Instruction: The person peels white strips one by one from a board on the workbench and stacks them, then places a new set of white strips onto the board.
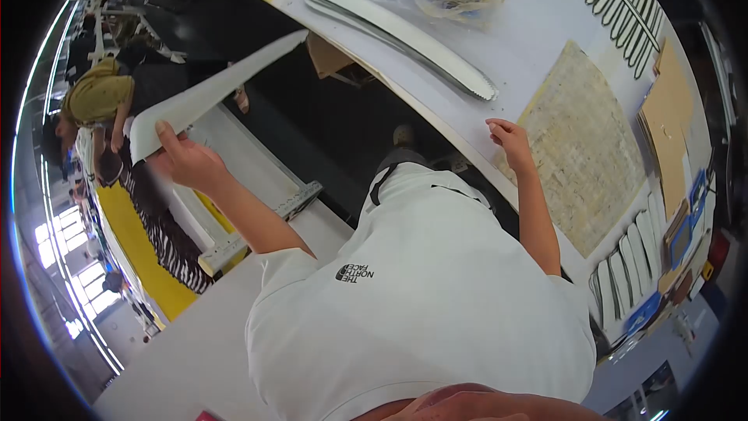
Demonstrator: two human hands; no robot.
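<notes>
White shirt (436,281): sitting closest to the camera.
Left hand (191,162): gripping one end of the long pale strip (214,90).
Pale strip: sticking out beside the table (534,39), far end pointing at its edge; can't tell if touching.
Right hand (510,144): curling loosely, showing nothing held, sitting by the mottled board (584,148); contact unclear.
Drop/bend risk: one-end grip is leaving the far end without visible hand support; could be sagging or clipping the edge.
Stack risk: stacked strips (405,37) are lying near the edge; a bump could shift them.
</notes>
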